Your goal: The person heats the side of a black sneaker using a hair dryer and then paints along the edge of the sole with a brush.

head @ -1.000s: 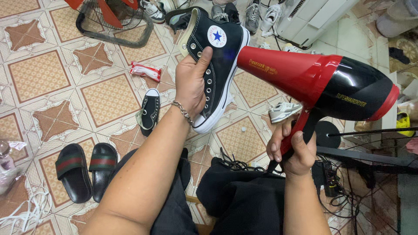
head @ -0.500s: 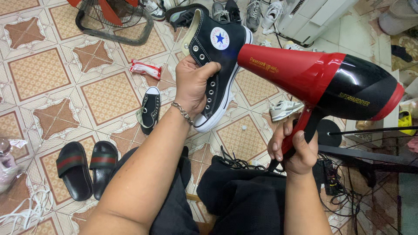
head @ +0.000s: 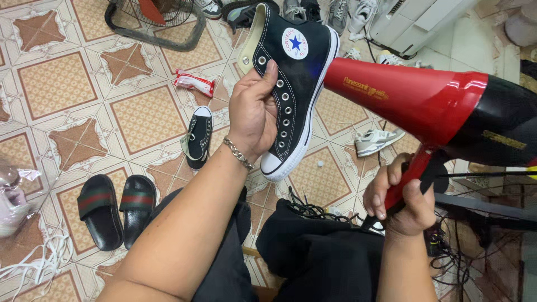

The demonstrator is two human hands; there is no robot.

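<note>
Left hand (head: 254, 114) clasping black high-top sneaker (head: 293, 84), right hand (head: 400, 198) gripping frame-cropped red hair dryer (head: 425, 103).

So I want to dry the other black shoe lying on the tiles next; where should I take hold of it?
The low black shoe lies on its side on the floor, opening facing left, toe toward the top. Judging by that, come from the left and slip fingers into the open collar at the heel end, thumb outside, as the left hand grips the high-top.
</note>
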